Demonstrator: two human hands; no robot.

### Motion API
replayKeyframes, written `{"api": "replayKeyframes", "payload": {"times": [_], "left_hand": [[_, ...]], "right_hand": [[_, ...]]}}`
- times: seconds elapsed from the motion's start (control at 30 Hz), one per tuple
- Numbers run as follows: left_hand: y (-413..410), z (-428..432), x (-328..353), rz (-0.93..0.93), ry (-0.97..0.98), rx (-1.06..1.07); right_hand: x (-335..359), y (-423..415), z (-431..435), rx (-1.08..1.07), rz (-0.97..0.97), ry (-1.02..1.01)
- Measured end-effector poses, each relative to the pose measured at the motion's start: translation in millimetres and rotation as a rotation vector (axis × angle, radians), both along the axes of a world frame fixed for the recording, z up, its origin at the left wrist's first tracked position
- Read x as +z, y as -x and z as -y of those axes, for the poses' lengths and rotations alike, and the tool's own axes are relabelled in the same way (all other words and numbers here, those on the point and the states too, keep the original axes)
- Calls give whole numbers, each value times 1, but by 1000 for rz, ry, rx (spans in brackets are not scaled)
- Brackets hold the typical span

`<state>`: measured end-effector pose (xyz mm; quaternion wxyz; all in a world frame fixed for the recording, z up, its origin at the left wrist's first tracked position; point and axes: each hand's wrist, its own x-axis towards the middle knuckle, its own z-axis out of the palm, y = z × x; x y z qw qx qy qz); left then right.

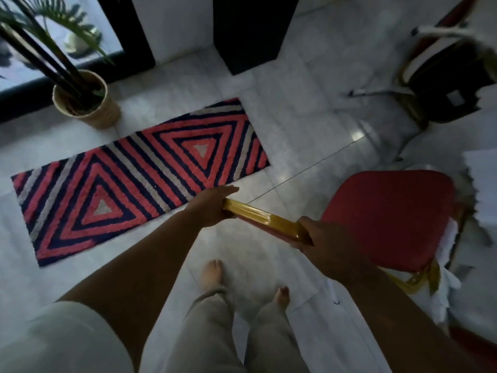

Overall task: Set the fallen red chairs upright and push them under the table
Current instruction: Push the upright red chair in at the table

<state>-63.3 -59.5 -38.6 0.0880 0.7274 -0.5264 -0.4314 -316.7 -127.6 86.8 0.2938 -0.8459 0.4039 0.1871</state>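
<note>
Both hands (212, 208) (325, 243) clench fingers on red chair's (390, 219) glossy gold backrest rail (265, 219)

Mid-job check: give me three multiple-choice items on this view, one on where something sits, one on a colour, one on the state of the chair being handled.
1. Where is the potted plant?
A. beyond the rug's far left end
B. on the red seat
C. between the feet

2. What colour is the backrest frame that the hands hold?
A. blue
B. gold
C. white

3. What state is the near red chair in?
A. lying on its side
B. upside down
C. upright, seat facing up

Answers:
1. A, the pot stands on the floor past the striped rug.
2. B, the bar between the left hand and the right hand is shiny gold.
3. C, its seat faces up.
</note>
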Motion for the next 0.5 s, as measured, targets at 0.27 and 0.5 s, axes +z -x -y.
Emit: {"api": "replayKeyframes", "payload": {"times": [0.27, 0.5], "left_hand": [[80, 39, 122, 62, 182, -182], [196, 53, 206, 290, 387, -391]], "right_hand": [[104, 119, -25, -214, 142, 164], [130, 247, -70, -309, 214, 399]]}}
